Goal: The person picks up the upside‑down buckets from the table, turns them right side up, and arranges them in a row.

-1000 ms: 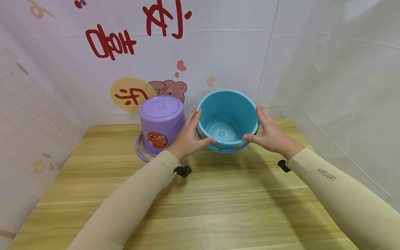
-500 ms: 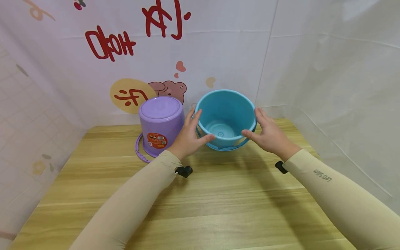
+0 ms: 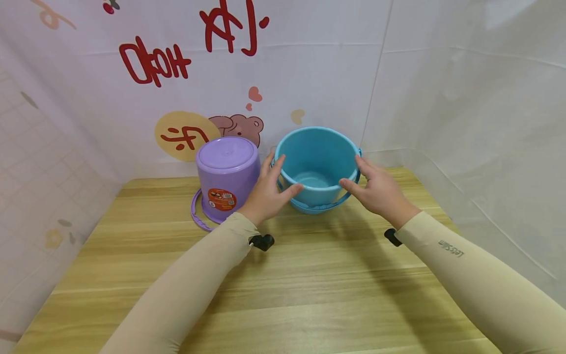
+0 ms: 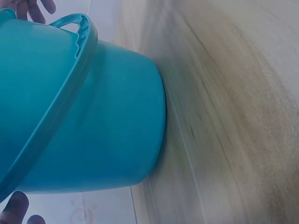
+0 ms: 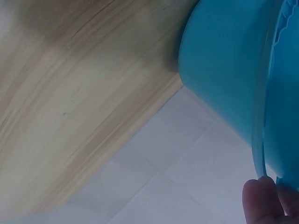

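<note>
Blue bucket point(image 3: 316, 156) | mouth up | hands point(image 3: 267, 191) point(image 3: 381, 191) clasping both rim sides | purple bucket point(image 3: 234, 179) near

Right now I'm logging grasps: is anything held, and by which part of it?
The blue bucket, by opposite sides of its rim, between left hand and right hand.

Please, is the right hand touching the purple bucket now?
Apart: the head view shows the blue bucket between the right hand and the purple bucket.
</note>
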Motion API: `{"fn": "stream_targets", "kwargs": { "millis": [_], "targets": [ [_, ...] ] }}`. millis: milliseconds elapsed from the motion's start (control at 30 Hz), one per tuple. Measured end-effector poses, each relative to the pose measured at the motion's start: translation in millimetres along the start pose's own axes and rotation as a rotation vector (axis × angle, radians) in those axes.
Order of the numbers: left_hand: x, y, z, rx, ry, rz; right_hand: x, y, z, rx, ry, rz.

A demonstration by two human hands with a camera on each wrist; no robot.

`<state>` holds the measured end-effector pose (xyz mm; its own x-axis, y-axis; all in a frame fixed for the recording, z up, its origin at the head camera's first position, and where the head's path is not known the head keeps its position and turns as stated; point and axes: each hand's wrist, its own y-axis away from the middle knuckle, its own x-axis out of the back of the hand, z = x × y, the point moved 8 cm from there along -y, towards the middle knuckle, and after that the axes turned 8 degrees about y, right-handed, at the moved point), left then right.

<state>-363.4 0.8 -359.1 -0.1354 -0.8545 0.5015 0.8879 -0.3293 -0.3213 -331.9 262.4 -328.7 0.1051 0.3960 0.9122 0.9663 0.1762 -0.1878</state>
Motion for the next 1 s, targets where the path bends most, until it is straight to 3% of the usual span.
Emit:
{"fn": "stream_targets", "kwargs": {
  "millis": [500,733,1000],
  "targets": [
    [3.6,-7.5,2.3,0.026,-0.034,0.071,-11.3,-6.0,-13.1,-0.028,0.021,-0.035],
    [7.7,-12.6,0.3,0.053,0.054,0.087,-15.7,-11.8,-10.1,-0.062,0.016,-0.037],
    [9.8,-16.3,0.2,0.088,0.034,0.086,-16.2,-13.5,-8.1,-0.115,-0.012,-0.063]
  ]
}}
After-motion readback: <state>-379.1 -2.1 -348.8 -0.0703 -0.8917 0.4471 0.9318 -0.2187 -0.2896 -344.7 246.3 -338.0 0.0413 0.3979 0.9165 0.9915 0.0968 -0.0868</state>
